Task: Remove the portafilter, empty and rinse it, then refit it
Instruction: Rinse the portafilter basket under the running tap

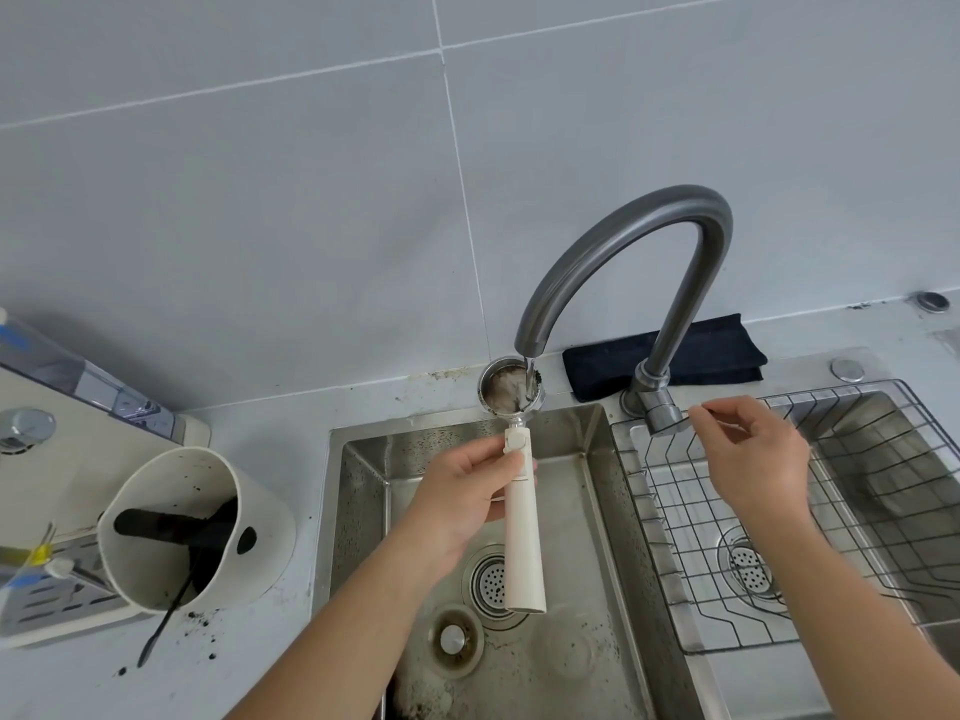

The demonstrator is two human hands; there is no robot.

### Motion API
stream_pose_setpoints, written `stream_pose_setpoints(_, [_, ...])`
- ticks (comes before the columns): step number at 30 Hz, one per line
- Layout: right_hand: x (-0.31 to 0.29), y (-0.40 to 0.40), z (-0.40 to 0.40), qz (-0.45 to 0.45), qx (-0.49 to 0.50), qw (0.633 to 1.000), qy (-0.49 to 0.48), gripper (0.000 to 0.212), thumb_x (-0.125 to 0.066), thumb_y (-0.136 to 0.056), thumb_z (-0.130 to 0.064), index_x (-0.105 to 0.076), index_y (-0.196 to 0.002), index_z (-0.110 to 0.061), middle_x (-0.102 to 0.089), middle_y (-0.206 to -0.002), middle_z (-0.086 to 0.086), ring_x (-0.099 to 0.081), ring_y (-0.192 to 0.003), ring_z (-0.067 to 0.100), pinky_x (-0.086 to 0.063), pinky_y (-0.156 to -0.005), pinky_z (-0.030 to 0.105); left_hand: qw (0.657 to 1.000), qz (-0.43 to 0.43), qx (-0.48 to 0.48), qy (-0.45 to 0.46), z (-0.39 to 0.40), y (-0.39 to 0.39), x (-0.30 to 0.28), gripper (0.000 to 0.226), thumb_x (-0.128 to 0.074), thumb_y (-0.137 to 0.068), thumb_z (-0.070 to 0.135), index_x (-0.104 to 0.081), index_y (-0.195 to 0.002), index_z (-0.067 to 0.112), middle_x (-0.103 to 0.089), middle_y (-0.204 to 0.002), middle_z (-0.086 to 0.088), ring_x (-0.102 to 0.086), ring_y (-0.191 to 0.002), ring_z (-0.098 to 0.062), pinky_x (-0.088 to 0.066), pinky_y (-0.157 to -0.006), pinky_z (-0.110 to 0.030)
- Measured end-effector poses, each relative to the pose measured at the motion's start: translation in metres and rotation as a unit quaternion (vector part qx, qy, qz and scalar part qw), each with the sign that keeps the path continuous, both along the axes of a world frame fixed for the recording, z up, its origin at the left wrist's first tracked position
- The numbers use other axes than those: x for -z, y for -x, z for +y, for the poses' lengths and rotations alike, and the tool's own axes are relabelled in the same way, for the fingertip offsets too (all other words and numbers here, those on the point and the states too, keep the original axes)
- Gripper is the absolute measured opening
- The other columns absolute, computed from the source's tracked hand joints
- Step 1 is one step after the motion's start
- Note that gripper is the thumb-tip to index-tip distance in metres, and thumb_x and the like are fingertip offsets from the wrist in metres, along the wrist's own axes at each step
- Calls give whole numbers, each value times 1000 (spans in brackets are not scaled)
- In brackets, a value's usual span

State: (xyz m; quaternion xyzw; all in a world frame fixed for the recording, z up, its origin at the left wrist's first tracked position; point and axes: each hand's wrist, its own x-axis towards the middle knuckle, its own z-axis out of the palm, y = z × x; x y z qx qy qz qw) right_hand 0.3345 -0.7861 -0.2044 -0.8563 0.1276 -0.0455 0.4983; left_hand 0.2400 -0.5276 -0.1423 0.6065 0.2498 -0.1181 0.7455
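The portafilter (523,511) has a cream handle and a steel basket (506,389) with dark residue inside. My left hand (462,491) grips the handle near its upper end and holds the basket right under the spout of the grey tap (623,241). A thin stream of water runs into the basket. My right hand (748,454) is at the tap's lever by its base, fingertips pinched on the thin lever. All this is above the left basin of the steel sink (358,485).
A cream knock box (254,517) with dark grounds stands left of the sink, a dark brush (161,631) and spilled grounds beside it. Part of the espresso machine (62,459) is at far left. A wire rack (727,511) fills the right basin. A black cloth (613,363) lies behind the tap.
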Motion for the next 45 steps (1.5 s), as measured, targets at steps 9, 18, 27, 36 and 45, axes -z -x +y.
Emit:
stream_pose_setpoints(9, [1, 0, 0, -3, 2, 1000, 2, 7, -72, -85, -38, -69, -86, -31, -70, -79, -17, -63, -71, -10, -41, -57, 12, 993, 81, -22, 84, -6, -14, -8, 14, -68, -88, 14, -74, -95, 3, -76, -85, -13, -70, -66, -17, -53, -52, -26])
stream_pose_setpoints(18, [1, 0, 1, -2, 1, 1000, -5, 7, -73, -86, -37, -67, -82, -34, -70, -81, -17, -63, -76, -5, -42, -60, 13, 989, 134, 57, -20, 2, -21, -16, 21, -71, -84, 21, -75, -92, 2, -76, -80, -12, -67, -61, -17, -51, -52, -24])
stream_pose_setpoints(27, [0, 0, 1, -2, -1, 1000, 1, 7, -72, -87, -36, -67, -87, -32, -69, -81, -17, -62, -76, -5, -41, -58, 13, 970, 118, 143, -156, 17, -12, -32, 14, -70, -83, 28, -79, -79, 18, -75, -70, -2, -63, -52, -10, -46, -45, -17])
stream_pose_setpoints(36, [-1, 1, 2, -3, -1, 1000, -8, 7, -72, -87, -35, -68, -88, -29, -69, -81, -16, -62, -75, -4, -40, -56, 13, 950, 63, 154, -264, 39, 2, -33, 11, -70, -76, 38, -76, -82, 45, -75, -76, 9, -65, -54, -5, -50, -50, -21])
stream_pose_setpoints(45, [1, 1, 1, -6, 0, 1000, -14, 6, -72, -87, -34, -69, -86, -30, -70, -80, -17, -63, -75, -6, -42, -60, 12, 937, -40, 103, -332, 50, 7, -20, 41, -65, -89, 31, -62, -75, 69, -68, -79, 30, -62, -65, 7, -43, -58, -18])
